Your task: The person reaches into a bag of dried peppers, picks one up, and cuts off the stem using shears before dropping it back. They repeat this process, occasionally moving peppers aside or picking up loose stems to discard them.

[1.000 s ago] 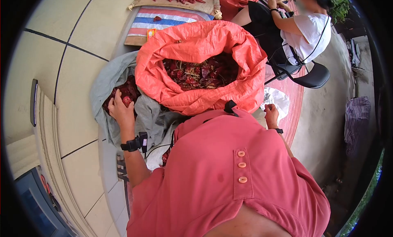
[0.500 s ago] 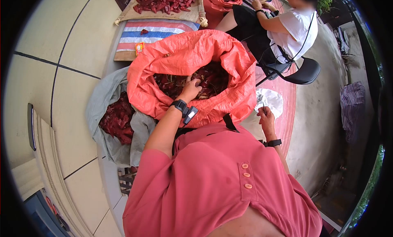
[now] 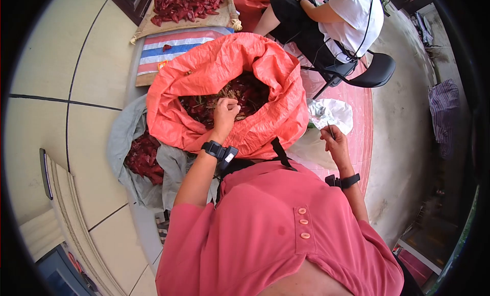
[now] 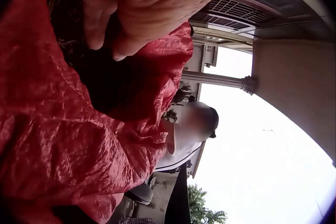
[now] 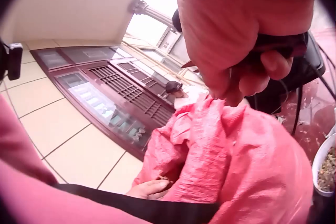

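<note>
My left hand [image 3: 225, 116] is over the mouth of a big red woven sack [image 3: 278, 112], its fingers bent just above dried red chillies [image 3: 250, 94] mixed with straw-coloured stems. In the left wrist view the fingertips of that left hand [image 4: 131, 14] point down into the shaded sack; I cannot tell whether they pinch anything. Off the sack's right side, my right hand [image 3: 338, 145] grips a thin pointed tool [image 3: 331, 130]. The right wrist view shows this tool's dark handle [image 5: 281, 44] under the curled fingers, with part of the tool hidden by the palm.
A grey sack [image 3: 125, 137] of red chillies stands left of the red one. Beyond lie a striped sack [image 3: 176, 52] and a mat [image 3: 199, 24] piled with chillies. A person [image 3: 347, 20] sits on a black chair [image 3: 375, 71] at the right, near a white plastic bag [image 3: 339, 114].
My left hand has moved from the grey sack, where a red chilli was at its fingers, over to the red sack. My right hand keeps the pointed tool and has come up a little.
</note>
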